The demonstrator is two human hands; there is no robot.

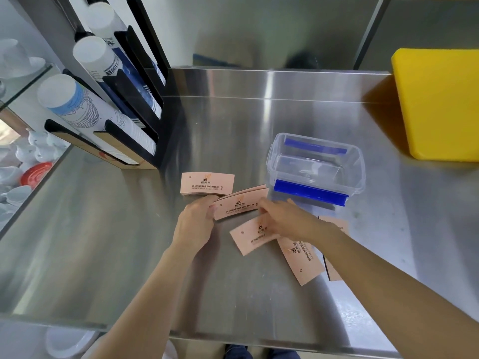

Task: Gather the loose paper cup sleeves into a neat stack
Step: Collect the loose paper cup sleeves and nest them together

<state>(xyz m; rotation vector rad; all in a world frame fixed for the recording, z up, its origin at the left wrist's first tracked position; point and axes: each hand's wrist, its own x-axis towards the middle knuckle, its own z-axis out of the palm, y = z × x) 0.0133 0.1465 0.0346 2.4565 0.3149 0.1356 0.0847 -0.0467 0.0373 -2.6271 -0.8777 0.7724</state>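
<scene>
A small stack of pink paper cup sleeves (207, 183) lies flat on the steel counter (103, 229). Just in front of it, a few sleeves (239, 204) are held between my two hands: my left hand (195, 220) grips their left end, and my right hand (287, 220) pinches their right end. Loose sleeves lie nearer to me: one (248, 238) partly under my right hand, another (302, 261) tilted beneath my right forearm, and a third (334, 272) mostly hidden by the arm.
A clear plastic box with blue clips (315, 168) stands just right of the sleeves. A black cup dispenser rack with paper cups (108, 99) fills the back left. A yellow board (438, 102) leans at the back right. Glass shelves with crockery (20, 161) lie left.
</scene>
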